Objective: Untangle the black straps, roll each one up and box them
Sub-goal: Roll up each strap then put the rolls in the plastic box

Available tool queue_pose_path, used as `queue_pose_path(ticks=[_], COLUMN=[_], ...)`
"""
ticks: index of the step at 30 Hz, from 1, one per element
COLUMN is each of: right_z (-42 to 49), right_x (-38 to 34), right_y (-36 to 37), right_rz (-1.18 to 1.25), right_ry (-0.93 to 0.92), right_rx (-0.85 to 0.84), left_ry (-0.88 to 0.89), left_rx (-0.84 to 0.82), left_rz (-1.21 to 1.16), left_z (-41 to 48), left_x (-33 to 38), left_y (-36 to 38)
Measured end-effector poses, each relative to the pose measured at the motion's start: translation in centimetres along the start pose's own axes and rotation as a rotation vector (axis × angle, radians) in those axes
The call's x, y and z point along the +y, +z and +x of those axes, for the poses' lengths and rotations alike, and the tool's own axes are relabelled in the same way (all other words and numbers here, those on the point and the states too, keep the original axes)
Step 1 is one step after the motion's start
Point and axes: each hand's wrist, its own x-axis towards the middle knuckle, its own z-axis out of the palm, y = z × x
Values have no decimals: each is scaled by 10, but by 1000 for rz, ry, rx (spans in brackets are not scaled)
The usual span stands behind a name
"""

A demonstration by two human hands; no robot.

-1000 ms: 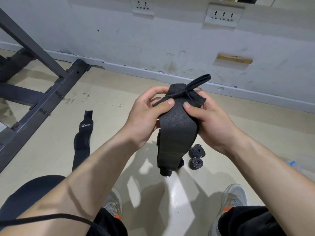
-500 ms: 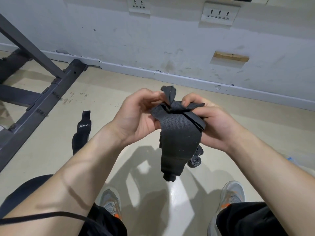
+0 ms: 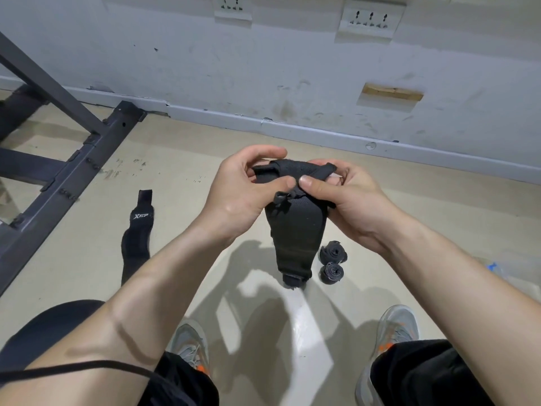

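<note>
Strap (image 3: 295, 230) hangs from both my hands: left hand (image 3: 237, 194) and right hand (image 3: 345, 197) each pinch its top end, thumbs together, seemingly to start a tight roll. Under them on the floor (image 3: 87, 273) sit two rolled straps (image 3: 331, 273); another flat strap (image 3: 136, 244) lies off to their left.

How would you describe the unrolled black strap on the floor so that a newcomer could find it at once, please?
Start at the dark metal frame on the left. Just right of its floor rail, on the beige floor, lies the long black fabric strap. Unlike the two small rolled black straps further right, it lies flat, unrolled, and bears white lettering.
</note>
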Motion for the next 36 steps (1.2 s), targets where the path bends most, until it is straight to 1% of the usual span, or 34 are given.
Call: queue_pose_path(ticks=[2, 5, 8, 10, 11, 12, 14, 17, 19, 21, 22, 24, 27, 29, 30, 31, 32, 34, 36], right_z=[1, 2, 2, 2, 2, 2, 2, 0, 0, 0, 0, 1, 3, 4, 4, 3, 3, 1, 1], right_x=[2, 2, 3, 3, 2, 1, 0, -3, -4, -3, -3, -1, 5, 8, 8, 8, 6, 3, 1], right_y=[-1, -1, 0, -3, -4, -5, -6, -5, -5, -5, -6, -7, -9, -9, -9, -8, -7, -7, -7], right_rz=[-13, -22, -82, -305, -430, -502, -461, -276, -196, -177, -185, -229, -412, -522, -517, -454, -357, -193, -111], right_ry=[-14, -45, -69, -135, -171, -197, -216, -232, -218, -203, -200, -202, -245, -265, -257, -238, -207, -152, -128], right_rx=[5, 52, 59, 53, 34, 4, -63, -170, -234, -251, -244, -206, -94, -62, -69, -90, -116, -160, -184], left_ry=[-29, -112, -45, -8, -9, -22, -91, -227, -276, -299, -303, -273, -134, -77, -86, -117, -156, -220, -277], left_rx=[3, -76, -114, -110, -110, -121, -173, -329, -416, -458, -454, -382, -157, -58, -44, -63, -112, -268, -386], left_rz=[-18, -15, -1, -47, -79, -118, -244, -499, -588, -623, -605, -470, -147, -50, -81, -176, -305, -519, -610], left_z=[-2, -3, -3, -3, -3, -3, -3, -3, -4, -4, -4, -4, -6, -10, -11, -12, -11, -8, -6], left_x=[-1, -8, -8, -8, -9, -10, -9, -3, -1, 0, 1, 1, -7, -12, -13, -13, -11, -4, 1], left_y=[4, 6, 5, 5, 5, 4, 2, -3, -7, -9, -9, -7, 2, 10, 13, 14, 13, 6, 0])
